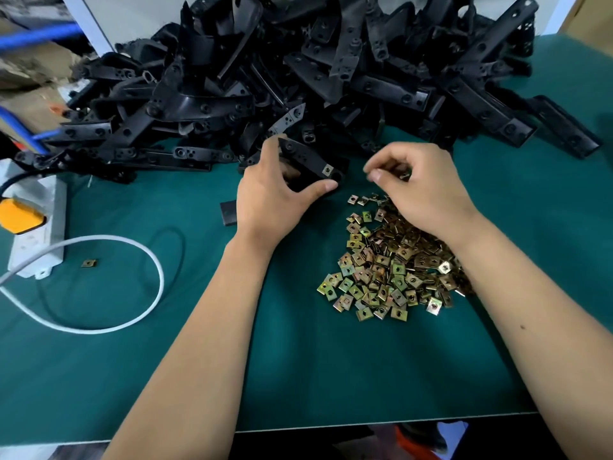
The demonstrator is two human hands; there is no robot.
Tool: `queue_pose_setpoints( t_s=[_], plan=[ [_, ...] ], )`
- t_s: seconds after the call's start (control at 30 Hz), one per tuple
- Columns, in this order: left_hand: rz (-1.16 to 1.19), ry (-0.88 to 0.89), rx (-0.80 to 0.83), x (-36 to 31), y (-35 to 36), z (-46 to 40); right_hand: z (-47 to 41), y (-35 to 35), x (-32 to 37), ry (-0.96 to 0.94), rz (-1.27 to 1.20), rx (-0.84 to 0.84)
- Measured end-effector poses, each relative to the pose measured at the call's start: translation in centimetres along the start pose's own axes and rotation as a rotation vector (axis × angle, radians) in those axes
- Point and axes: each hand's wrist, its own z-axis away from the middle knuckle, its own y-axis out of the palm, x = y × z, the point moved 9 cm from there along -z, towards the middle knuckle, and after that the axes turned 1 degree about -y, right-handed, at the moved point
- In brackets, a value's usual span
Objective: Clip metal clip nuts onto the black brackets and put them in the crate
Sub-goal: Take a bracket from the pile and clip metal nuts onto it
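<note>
- Notably, the pile of black brackets (298, 71) is stacked high and loose along the far side of the green mat (298, 366); pulling a piece from its foot could bring others sliding onto the work spot.
- The heap of clip nuts (391, 270) lies directly under the right forearm; a careless sweep of that arm would likely scatter them off the near edge.
- The power strip (36, 234) and its white cable (132, 247) lie on the mat to the left; a dragged bracket could snag the loop.
- The left hand (275, 200) grips the bracket in hand (308, 161), thumb curled under its near end, held just in front of the pile. One fitted nut (327, 170) already shows at its end; a weak grip would let the part twist as the next nut is pushed on.
- The right hand (418, 184) is curled, fingertips pinched together, seemingly round a small nut, though blur prevents certainty. A skewed nut may seat crooked or spring away.
- One stray nut (89, 262) lies by the strip, easily overlooked.
- No crate is in view.
</note>
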Motion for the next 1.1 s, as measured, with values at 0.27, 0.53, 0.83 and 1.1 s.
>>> queue_pose_setpoints(
  t_s=[0.27,0.53,0.83,1.1],
  plan=[
    [0.003,-0.022,-0.048,0.2,-0.5,0.1,0.3,2.7,0.2,-0.109,0.371,0.204],
    [0.141,0.040,0.021,-1.0,0.1,0.8,0.1,3.5,0.8,-0.168,0.407,0.249],
    [0.256,0.144,0.121,-2.3,0.8,1.4,0.2,2.9,1.3,-0.177,0.408,0.208],
    [0.262,0.187,0.141,-2.5,1.2,1.5,0.0,0.1,0.4,-0.019,-0.070,-0.097]
  ],
)
